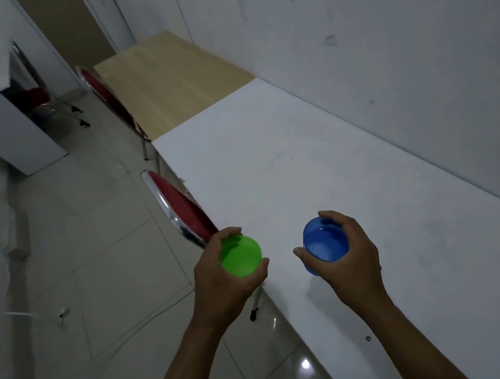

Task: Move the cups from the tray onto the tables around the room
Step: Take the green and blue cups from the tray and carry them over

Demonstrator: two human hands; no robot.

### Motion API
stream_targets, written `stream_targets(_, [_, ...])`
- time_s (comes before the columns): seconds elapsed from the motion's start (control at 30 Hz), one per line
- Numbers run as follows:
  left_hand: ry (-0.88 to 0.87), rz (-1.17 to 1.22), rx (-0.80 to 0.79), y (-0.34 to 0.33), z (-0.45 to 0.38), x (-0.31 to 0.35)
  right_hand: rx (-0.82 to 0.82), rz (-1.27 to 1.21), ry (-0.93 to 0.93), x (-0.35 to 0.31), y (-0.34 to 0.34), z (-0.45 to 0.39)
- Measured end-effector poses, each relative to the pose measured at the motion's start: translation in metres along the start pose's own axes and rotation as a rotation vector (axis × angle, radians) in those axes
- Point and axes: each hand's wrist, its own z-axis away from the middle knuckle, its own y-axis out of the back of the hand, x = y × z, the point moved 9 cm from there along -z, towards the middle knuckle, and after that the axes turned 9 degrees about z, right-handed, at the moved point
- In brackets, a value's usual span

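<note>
My left hand [223,278] grips a green cup [241,256] from the side, mouth up, at the front edge of the white table [319,158]. A blue cup [325,243] is held the same way in my right hand [350,252], above the white tabletop. Whether either cup touches the table I cannot tell. No tray is in view.
Beyond the white table a light wooden table [172,77] stands end to end with it, both against the right wall. Two red chairs [184,209] [109,93] are tucked in along the tables' left edge. A white desk [3,130] stands far left across the tiled floor.
</note>
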Motion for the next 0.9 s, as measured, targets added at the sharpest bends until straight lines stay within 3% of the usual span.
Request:
stream_targets(0.37, [0.008, 0.056, 0.008, -0.024, -0.074, -0.034, -0.049, 0.066, -0.013, 0.024, -0.026, -0.070])
stream_targets(0.9, [0.094, 0.113, 0.152, -0.060, -0.242, -0.204, -0.112, 0.117, 0.039, 0.102, -0.185, -0.250])
